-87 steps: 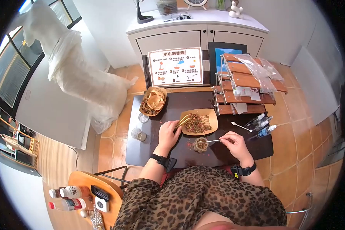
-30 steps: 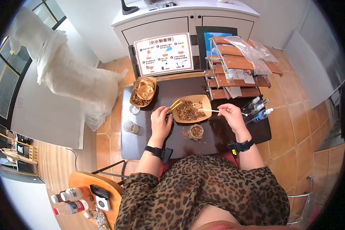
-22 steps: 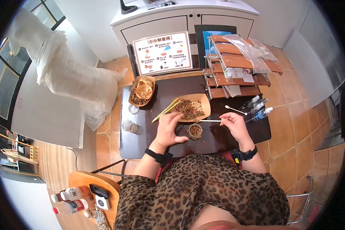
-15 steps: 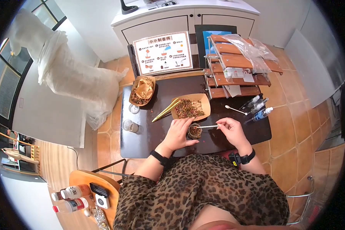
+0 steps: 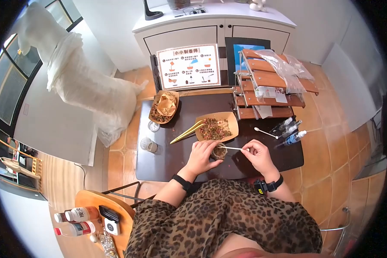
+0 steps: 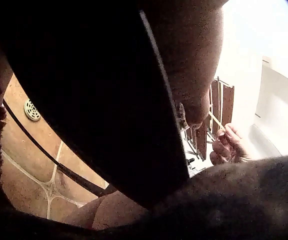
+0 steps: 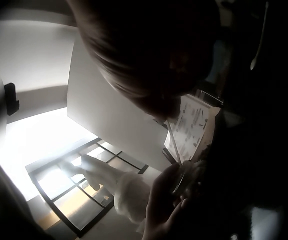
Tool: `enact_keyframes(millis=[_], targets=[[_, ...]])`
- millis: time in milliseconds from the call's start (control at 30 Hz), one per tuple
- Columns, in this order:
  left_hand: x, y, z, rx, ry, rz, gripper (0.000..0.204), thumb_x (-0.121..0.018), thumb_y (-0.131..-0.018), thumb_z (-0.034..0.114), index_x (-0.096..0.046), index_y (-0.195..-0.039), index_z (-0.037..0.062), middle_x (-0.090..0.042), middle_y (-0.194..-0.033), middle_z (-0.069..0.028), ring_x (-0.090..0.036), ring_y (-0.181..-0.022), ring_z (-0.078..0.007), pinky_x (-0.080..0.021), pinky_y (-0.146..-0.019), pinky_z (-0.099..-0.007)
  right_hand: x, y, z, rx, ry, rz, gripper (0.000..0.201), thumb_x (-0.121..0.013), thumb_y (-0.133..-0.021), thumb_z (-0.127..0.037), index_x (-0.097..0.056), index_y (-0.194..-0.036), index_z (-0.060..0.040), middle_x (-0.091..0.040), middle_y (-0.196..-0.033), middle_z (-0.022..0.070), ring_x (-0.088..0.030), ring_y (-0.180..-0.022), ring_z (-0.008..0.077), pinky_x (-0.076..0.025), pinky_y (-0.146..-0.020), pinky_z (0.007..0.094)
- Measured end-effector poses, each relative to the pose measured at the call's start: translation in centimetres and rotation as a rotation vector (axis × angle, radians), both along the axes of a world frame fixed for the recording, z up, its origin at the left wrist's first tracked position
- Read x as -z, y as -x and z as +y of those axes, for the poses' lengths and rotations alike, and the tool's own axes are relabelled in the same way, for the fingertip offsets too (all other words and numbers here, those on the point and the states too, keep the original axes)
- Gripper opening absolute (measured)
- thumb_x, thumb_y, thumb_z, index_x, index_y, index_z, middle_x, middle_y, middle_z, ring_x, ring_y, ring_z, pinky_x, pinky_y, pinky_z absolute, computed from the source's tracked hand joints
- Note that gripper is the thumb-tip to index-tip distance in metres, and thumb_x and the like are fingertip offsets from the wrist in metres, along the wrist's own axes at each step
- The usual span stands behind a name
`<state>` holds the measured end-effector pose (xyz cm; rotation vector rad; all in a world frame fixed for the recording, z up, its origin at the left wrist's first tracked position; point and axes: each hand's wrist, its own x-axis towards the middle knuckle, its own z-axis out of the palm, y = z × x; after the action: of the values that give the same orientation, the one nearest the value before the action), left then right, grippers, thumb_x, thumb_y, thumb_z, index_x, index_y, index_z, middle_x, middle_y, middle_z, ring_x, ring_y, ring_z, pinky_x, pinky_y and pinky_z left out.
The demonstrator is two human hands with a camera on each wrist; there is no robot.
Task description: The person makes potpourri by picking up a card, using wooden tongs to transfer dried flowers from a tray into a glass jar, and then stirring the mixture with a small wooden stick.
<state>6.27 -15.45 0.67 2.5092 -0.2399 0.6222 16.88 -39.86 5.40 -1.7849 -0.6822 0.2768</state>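
Observation:
In the head view, a small glass jar point(image 5: 219, 153) with brown-red dried bits stands on the dark table before the person. The left hand point(image 5: 202, 156) holds the jar from its left side, thumb in front and fingers behind. Between thumb and fingers, the right hand point(image 5: 259, 158) pinches the handle of a slim white spoon point(image 5: 232, 148); its tip lies in the jar's mouth. A paper tray point(image 5: 233, 123) of dried petals and herbs sits just behind. Gold tweezers point(image 5: 185, 132) lean on its left rim. The left wrist view also shows the right hand point(image 6: 229, 145) pinching the spoon.
Another paper tray point(image 5: 175, 95) holds herbs and a crumpled paper cup. A glass point(image 5: 148, 145) and a small clear dish point(image 5: 154, 126) stand at left. A second white spoon point(image 5: 265, 132), spray bottles point(image 5: 295, 137) and a wooden rack point(image 5: 268, 81) are at right.
The left hand let go of the tweezers, leaving them on the tray, and moved right to the jar. The right hand's spoon went from the jar to the tray and back to the jar.

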Motion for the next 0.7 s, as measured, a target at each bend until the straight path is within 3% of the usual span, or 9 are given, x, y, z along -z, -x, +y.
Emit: enact_keyframes(millis=[367,700], targets=[[0.8,-0.3,0.5,-0.039,0.049,0.022,0.079,-0.084,-0.069,0.046,-0.056,-0.132,0.0073,-0.061,-0.124,-0.0102,-0.057,-0.116,-0.0292,-0.038,-0.101,-0.044,1.5,-0.4,1.6,-0.044,-0.163,0.201,0.002,-0.07,-0.091,0.0,-0.071,-0.093,0.0002,-0.058,-0.085,-0.0035,-0.049,-0.067,0.0021,-0.039,-0.06,0.02],[0.2,-0.8,1.6,0.011,0.124,0.058,0.057,-0.08,-0.073,0.048,-0.068,-0.111,0.0067,-0.066,-0.115,-0.0112,-0.059,-0.109,-0.0327,-0.043,-0.095,-0.0431,2.4,-0.9,1.4,-0.047,-0.231,0.337,0.004,-0.068,-0.095,-0.001,-0.069,-0.099,0.0003,-0.068,-0.091,-0.0003,-0.061,-0.081,0.0047,-0.049,-0.072,0.0205]])
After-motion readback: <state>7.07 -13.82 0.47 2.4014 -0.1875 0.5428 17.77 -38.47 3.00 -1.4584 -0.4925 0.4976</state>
